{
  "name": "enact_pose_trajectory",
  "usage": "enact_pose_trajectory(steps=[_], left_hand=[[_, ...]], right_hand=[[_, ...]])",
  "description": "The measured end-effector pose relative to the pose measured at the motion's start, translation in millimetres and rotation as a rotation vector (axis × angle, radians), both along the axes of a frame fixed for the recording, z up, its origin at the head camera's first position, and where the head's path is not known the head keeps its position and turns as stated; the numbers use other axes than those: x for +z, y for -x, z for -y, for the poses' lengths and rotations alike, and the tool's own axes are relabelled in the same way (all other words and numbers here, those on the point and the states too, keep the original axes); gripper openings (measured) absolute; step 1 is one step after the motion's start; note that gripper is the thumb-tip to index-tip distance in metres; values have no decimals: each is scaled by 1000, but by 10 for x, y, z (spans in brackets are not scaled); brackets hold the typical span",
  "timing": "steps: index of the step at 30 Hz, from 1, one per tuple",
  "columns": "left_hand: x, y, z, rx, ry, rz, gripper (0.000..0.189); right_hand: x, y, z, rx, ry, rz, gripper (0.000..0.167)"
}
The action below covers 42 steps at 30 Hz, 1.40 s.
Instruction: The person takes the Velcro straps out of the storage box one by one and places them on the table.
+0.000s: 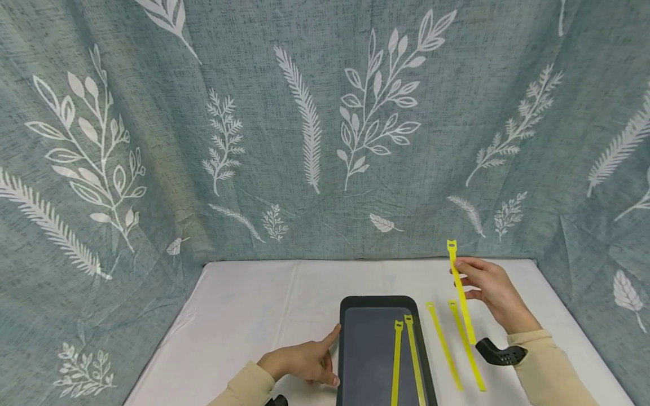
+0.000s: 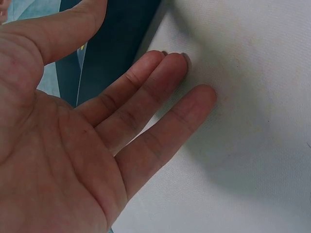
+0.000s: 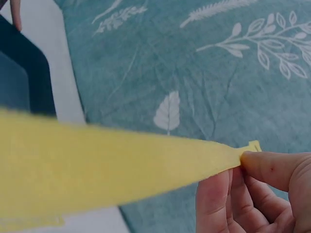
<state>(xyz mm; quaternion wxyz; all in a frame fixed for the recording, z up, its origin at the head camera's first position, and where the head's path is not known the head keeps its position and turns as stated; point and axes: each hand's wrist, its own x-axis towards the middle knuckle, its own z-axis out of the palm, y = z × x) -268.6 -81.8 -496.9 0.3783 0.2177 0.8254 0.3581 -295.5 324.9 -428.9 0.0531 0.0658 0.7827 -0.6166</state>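
Observation:
Pinched between the thumb and fingers of my right hand (image 1: 493,287) is a yellow cable strap (image 1: 461,296) with a slotted head. It hangs, slightly tilted, above the right side of the table, its head end up. In the right wrist view the strap (image 3: 121,170) stretches large across the picture. My left hand (image 1: 303,361) is at the left side of a dark tray (image 1: 365,349), index finger and thumb touching its edge. In the left wrist view the other fingers (image 2: 155,126) are extended and hold nothing. Two yellow straps (image 1: 397,361) lie lengthwise in the tray's right half.
Two more yellow straps (image 1: 444,347) lie side by side on the white-covered table (image 1: 264,299), right of the tray and below my right hand. A blue-green leaf-patterned cloth (image 1: 325,225) hangs behind the table and along both sides.

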Motion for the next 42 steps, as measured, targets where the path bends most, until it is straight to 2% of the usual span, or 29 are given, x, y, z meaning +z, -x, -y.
enact_pose_trajectory(steps=[12, 20, 31, 42], left_hand=[[3, 7, -7, -11, 8, -4, 108], [10, 12, -8, -4, 7, -4, 107], [16, -28, -18, 2, -15, -8, 107], [11, -57, -28, 15, -8, -18, 107]], right_hand=[[-117, -70, -309, -24, -92, 74, 74], [-235, -81, -452, -43, -89, 115, 73], [-529, -42, -630, -85, -99, 218, 68], [-845, -17, -694, -128, -44, 279, 62]])
